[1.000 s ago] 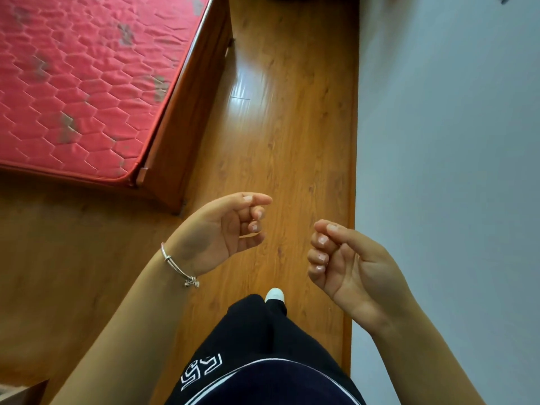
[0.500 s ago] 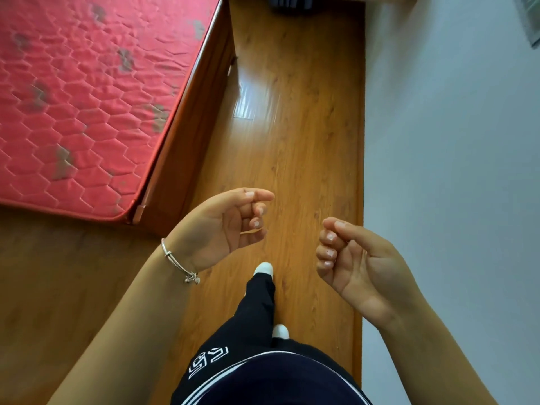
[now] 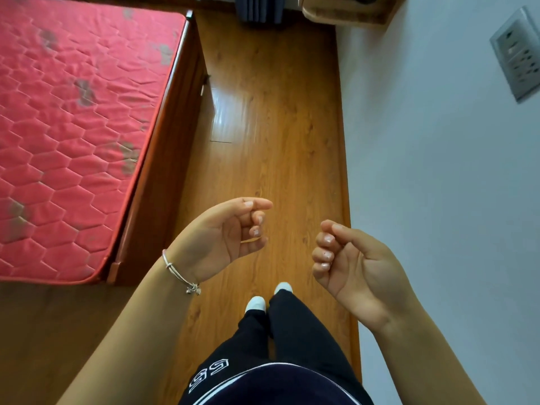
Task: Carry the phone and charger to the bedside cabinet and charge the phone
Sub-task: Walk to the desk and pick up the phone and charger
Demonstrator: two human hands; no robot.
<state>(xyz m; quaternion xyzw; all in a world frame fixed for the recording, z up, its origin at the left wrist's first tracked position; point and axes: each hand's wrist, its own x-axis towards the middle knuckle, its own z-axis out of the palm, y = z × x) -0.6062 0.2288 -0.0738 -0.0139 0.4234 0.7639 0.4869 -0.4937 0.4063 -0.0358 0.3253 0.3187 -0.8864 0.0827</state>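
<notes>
Neither phone nor charger is visible. My left hand [image 3: 225, 238], with a silver bracelet on the wrist, hovers palm-up over the floor, fingers curled in and empty. My right hand [image 3: 353, 264] hangs beside it near the wall, fingers likewise curled with nothing in them. A light wooden cabinet [image 3: 344, 14] sits at the far end of the aisle, against the wall, cut off by the top edge. A dark item on its top is mostly out of frame. A grey wall socket panel [image 3: 517, 57] is on the right wall near it.
A bed with a red quilted mattress [image 3: 76, 127] and dark wooden frame [image 3: 163, 159] fills the left. A narrow strip of wooden floor [image 3: 271, 118] runs between bed and white wall [image 3: 438, 171]. Dark curtain folds [image 3: 260, 8] hang at the far end. My legs and white shoes show below.
I have walked forward along the aisle; the bed has slid back and the cabinet, curtain and wall socket have come into view. Both hands keep the same curled, empty pose.
</notes>
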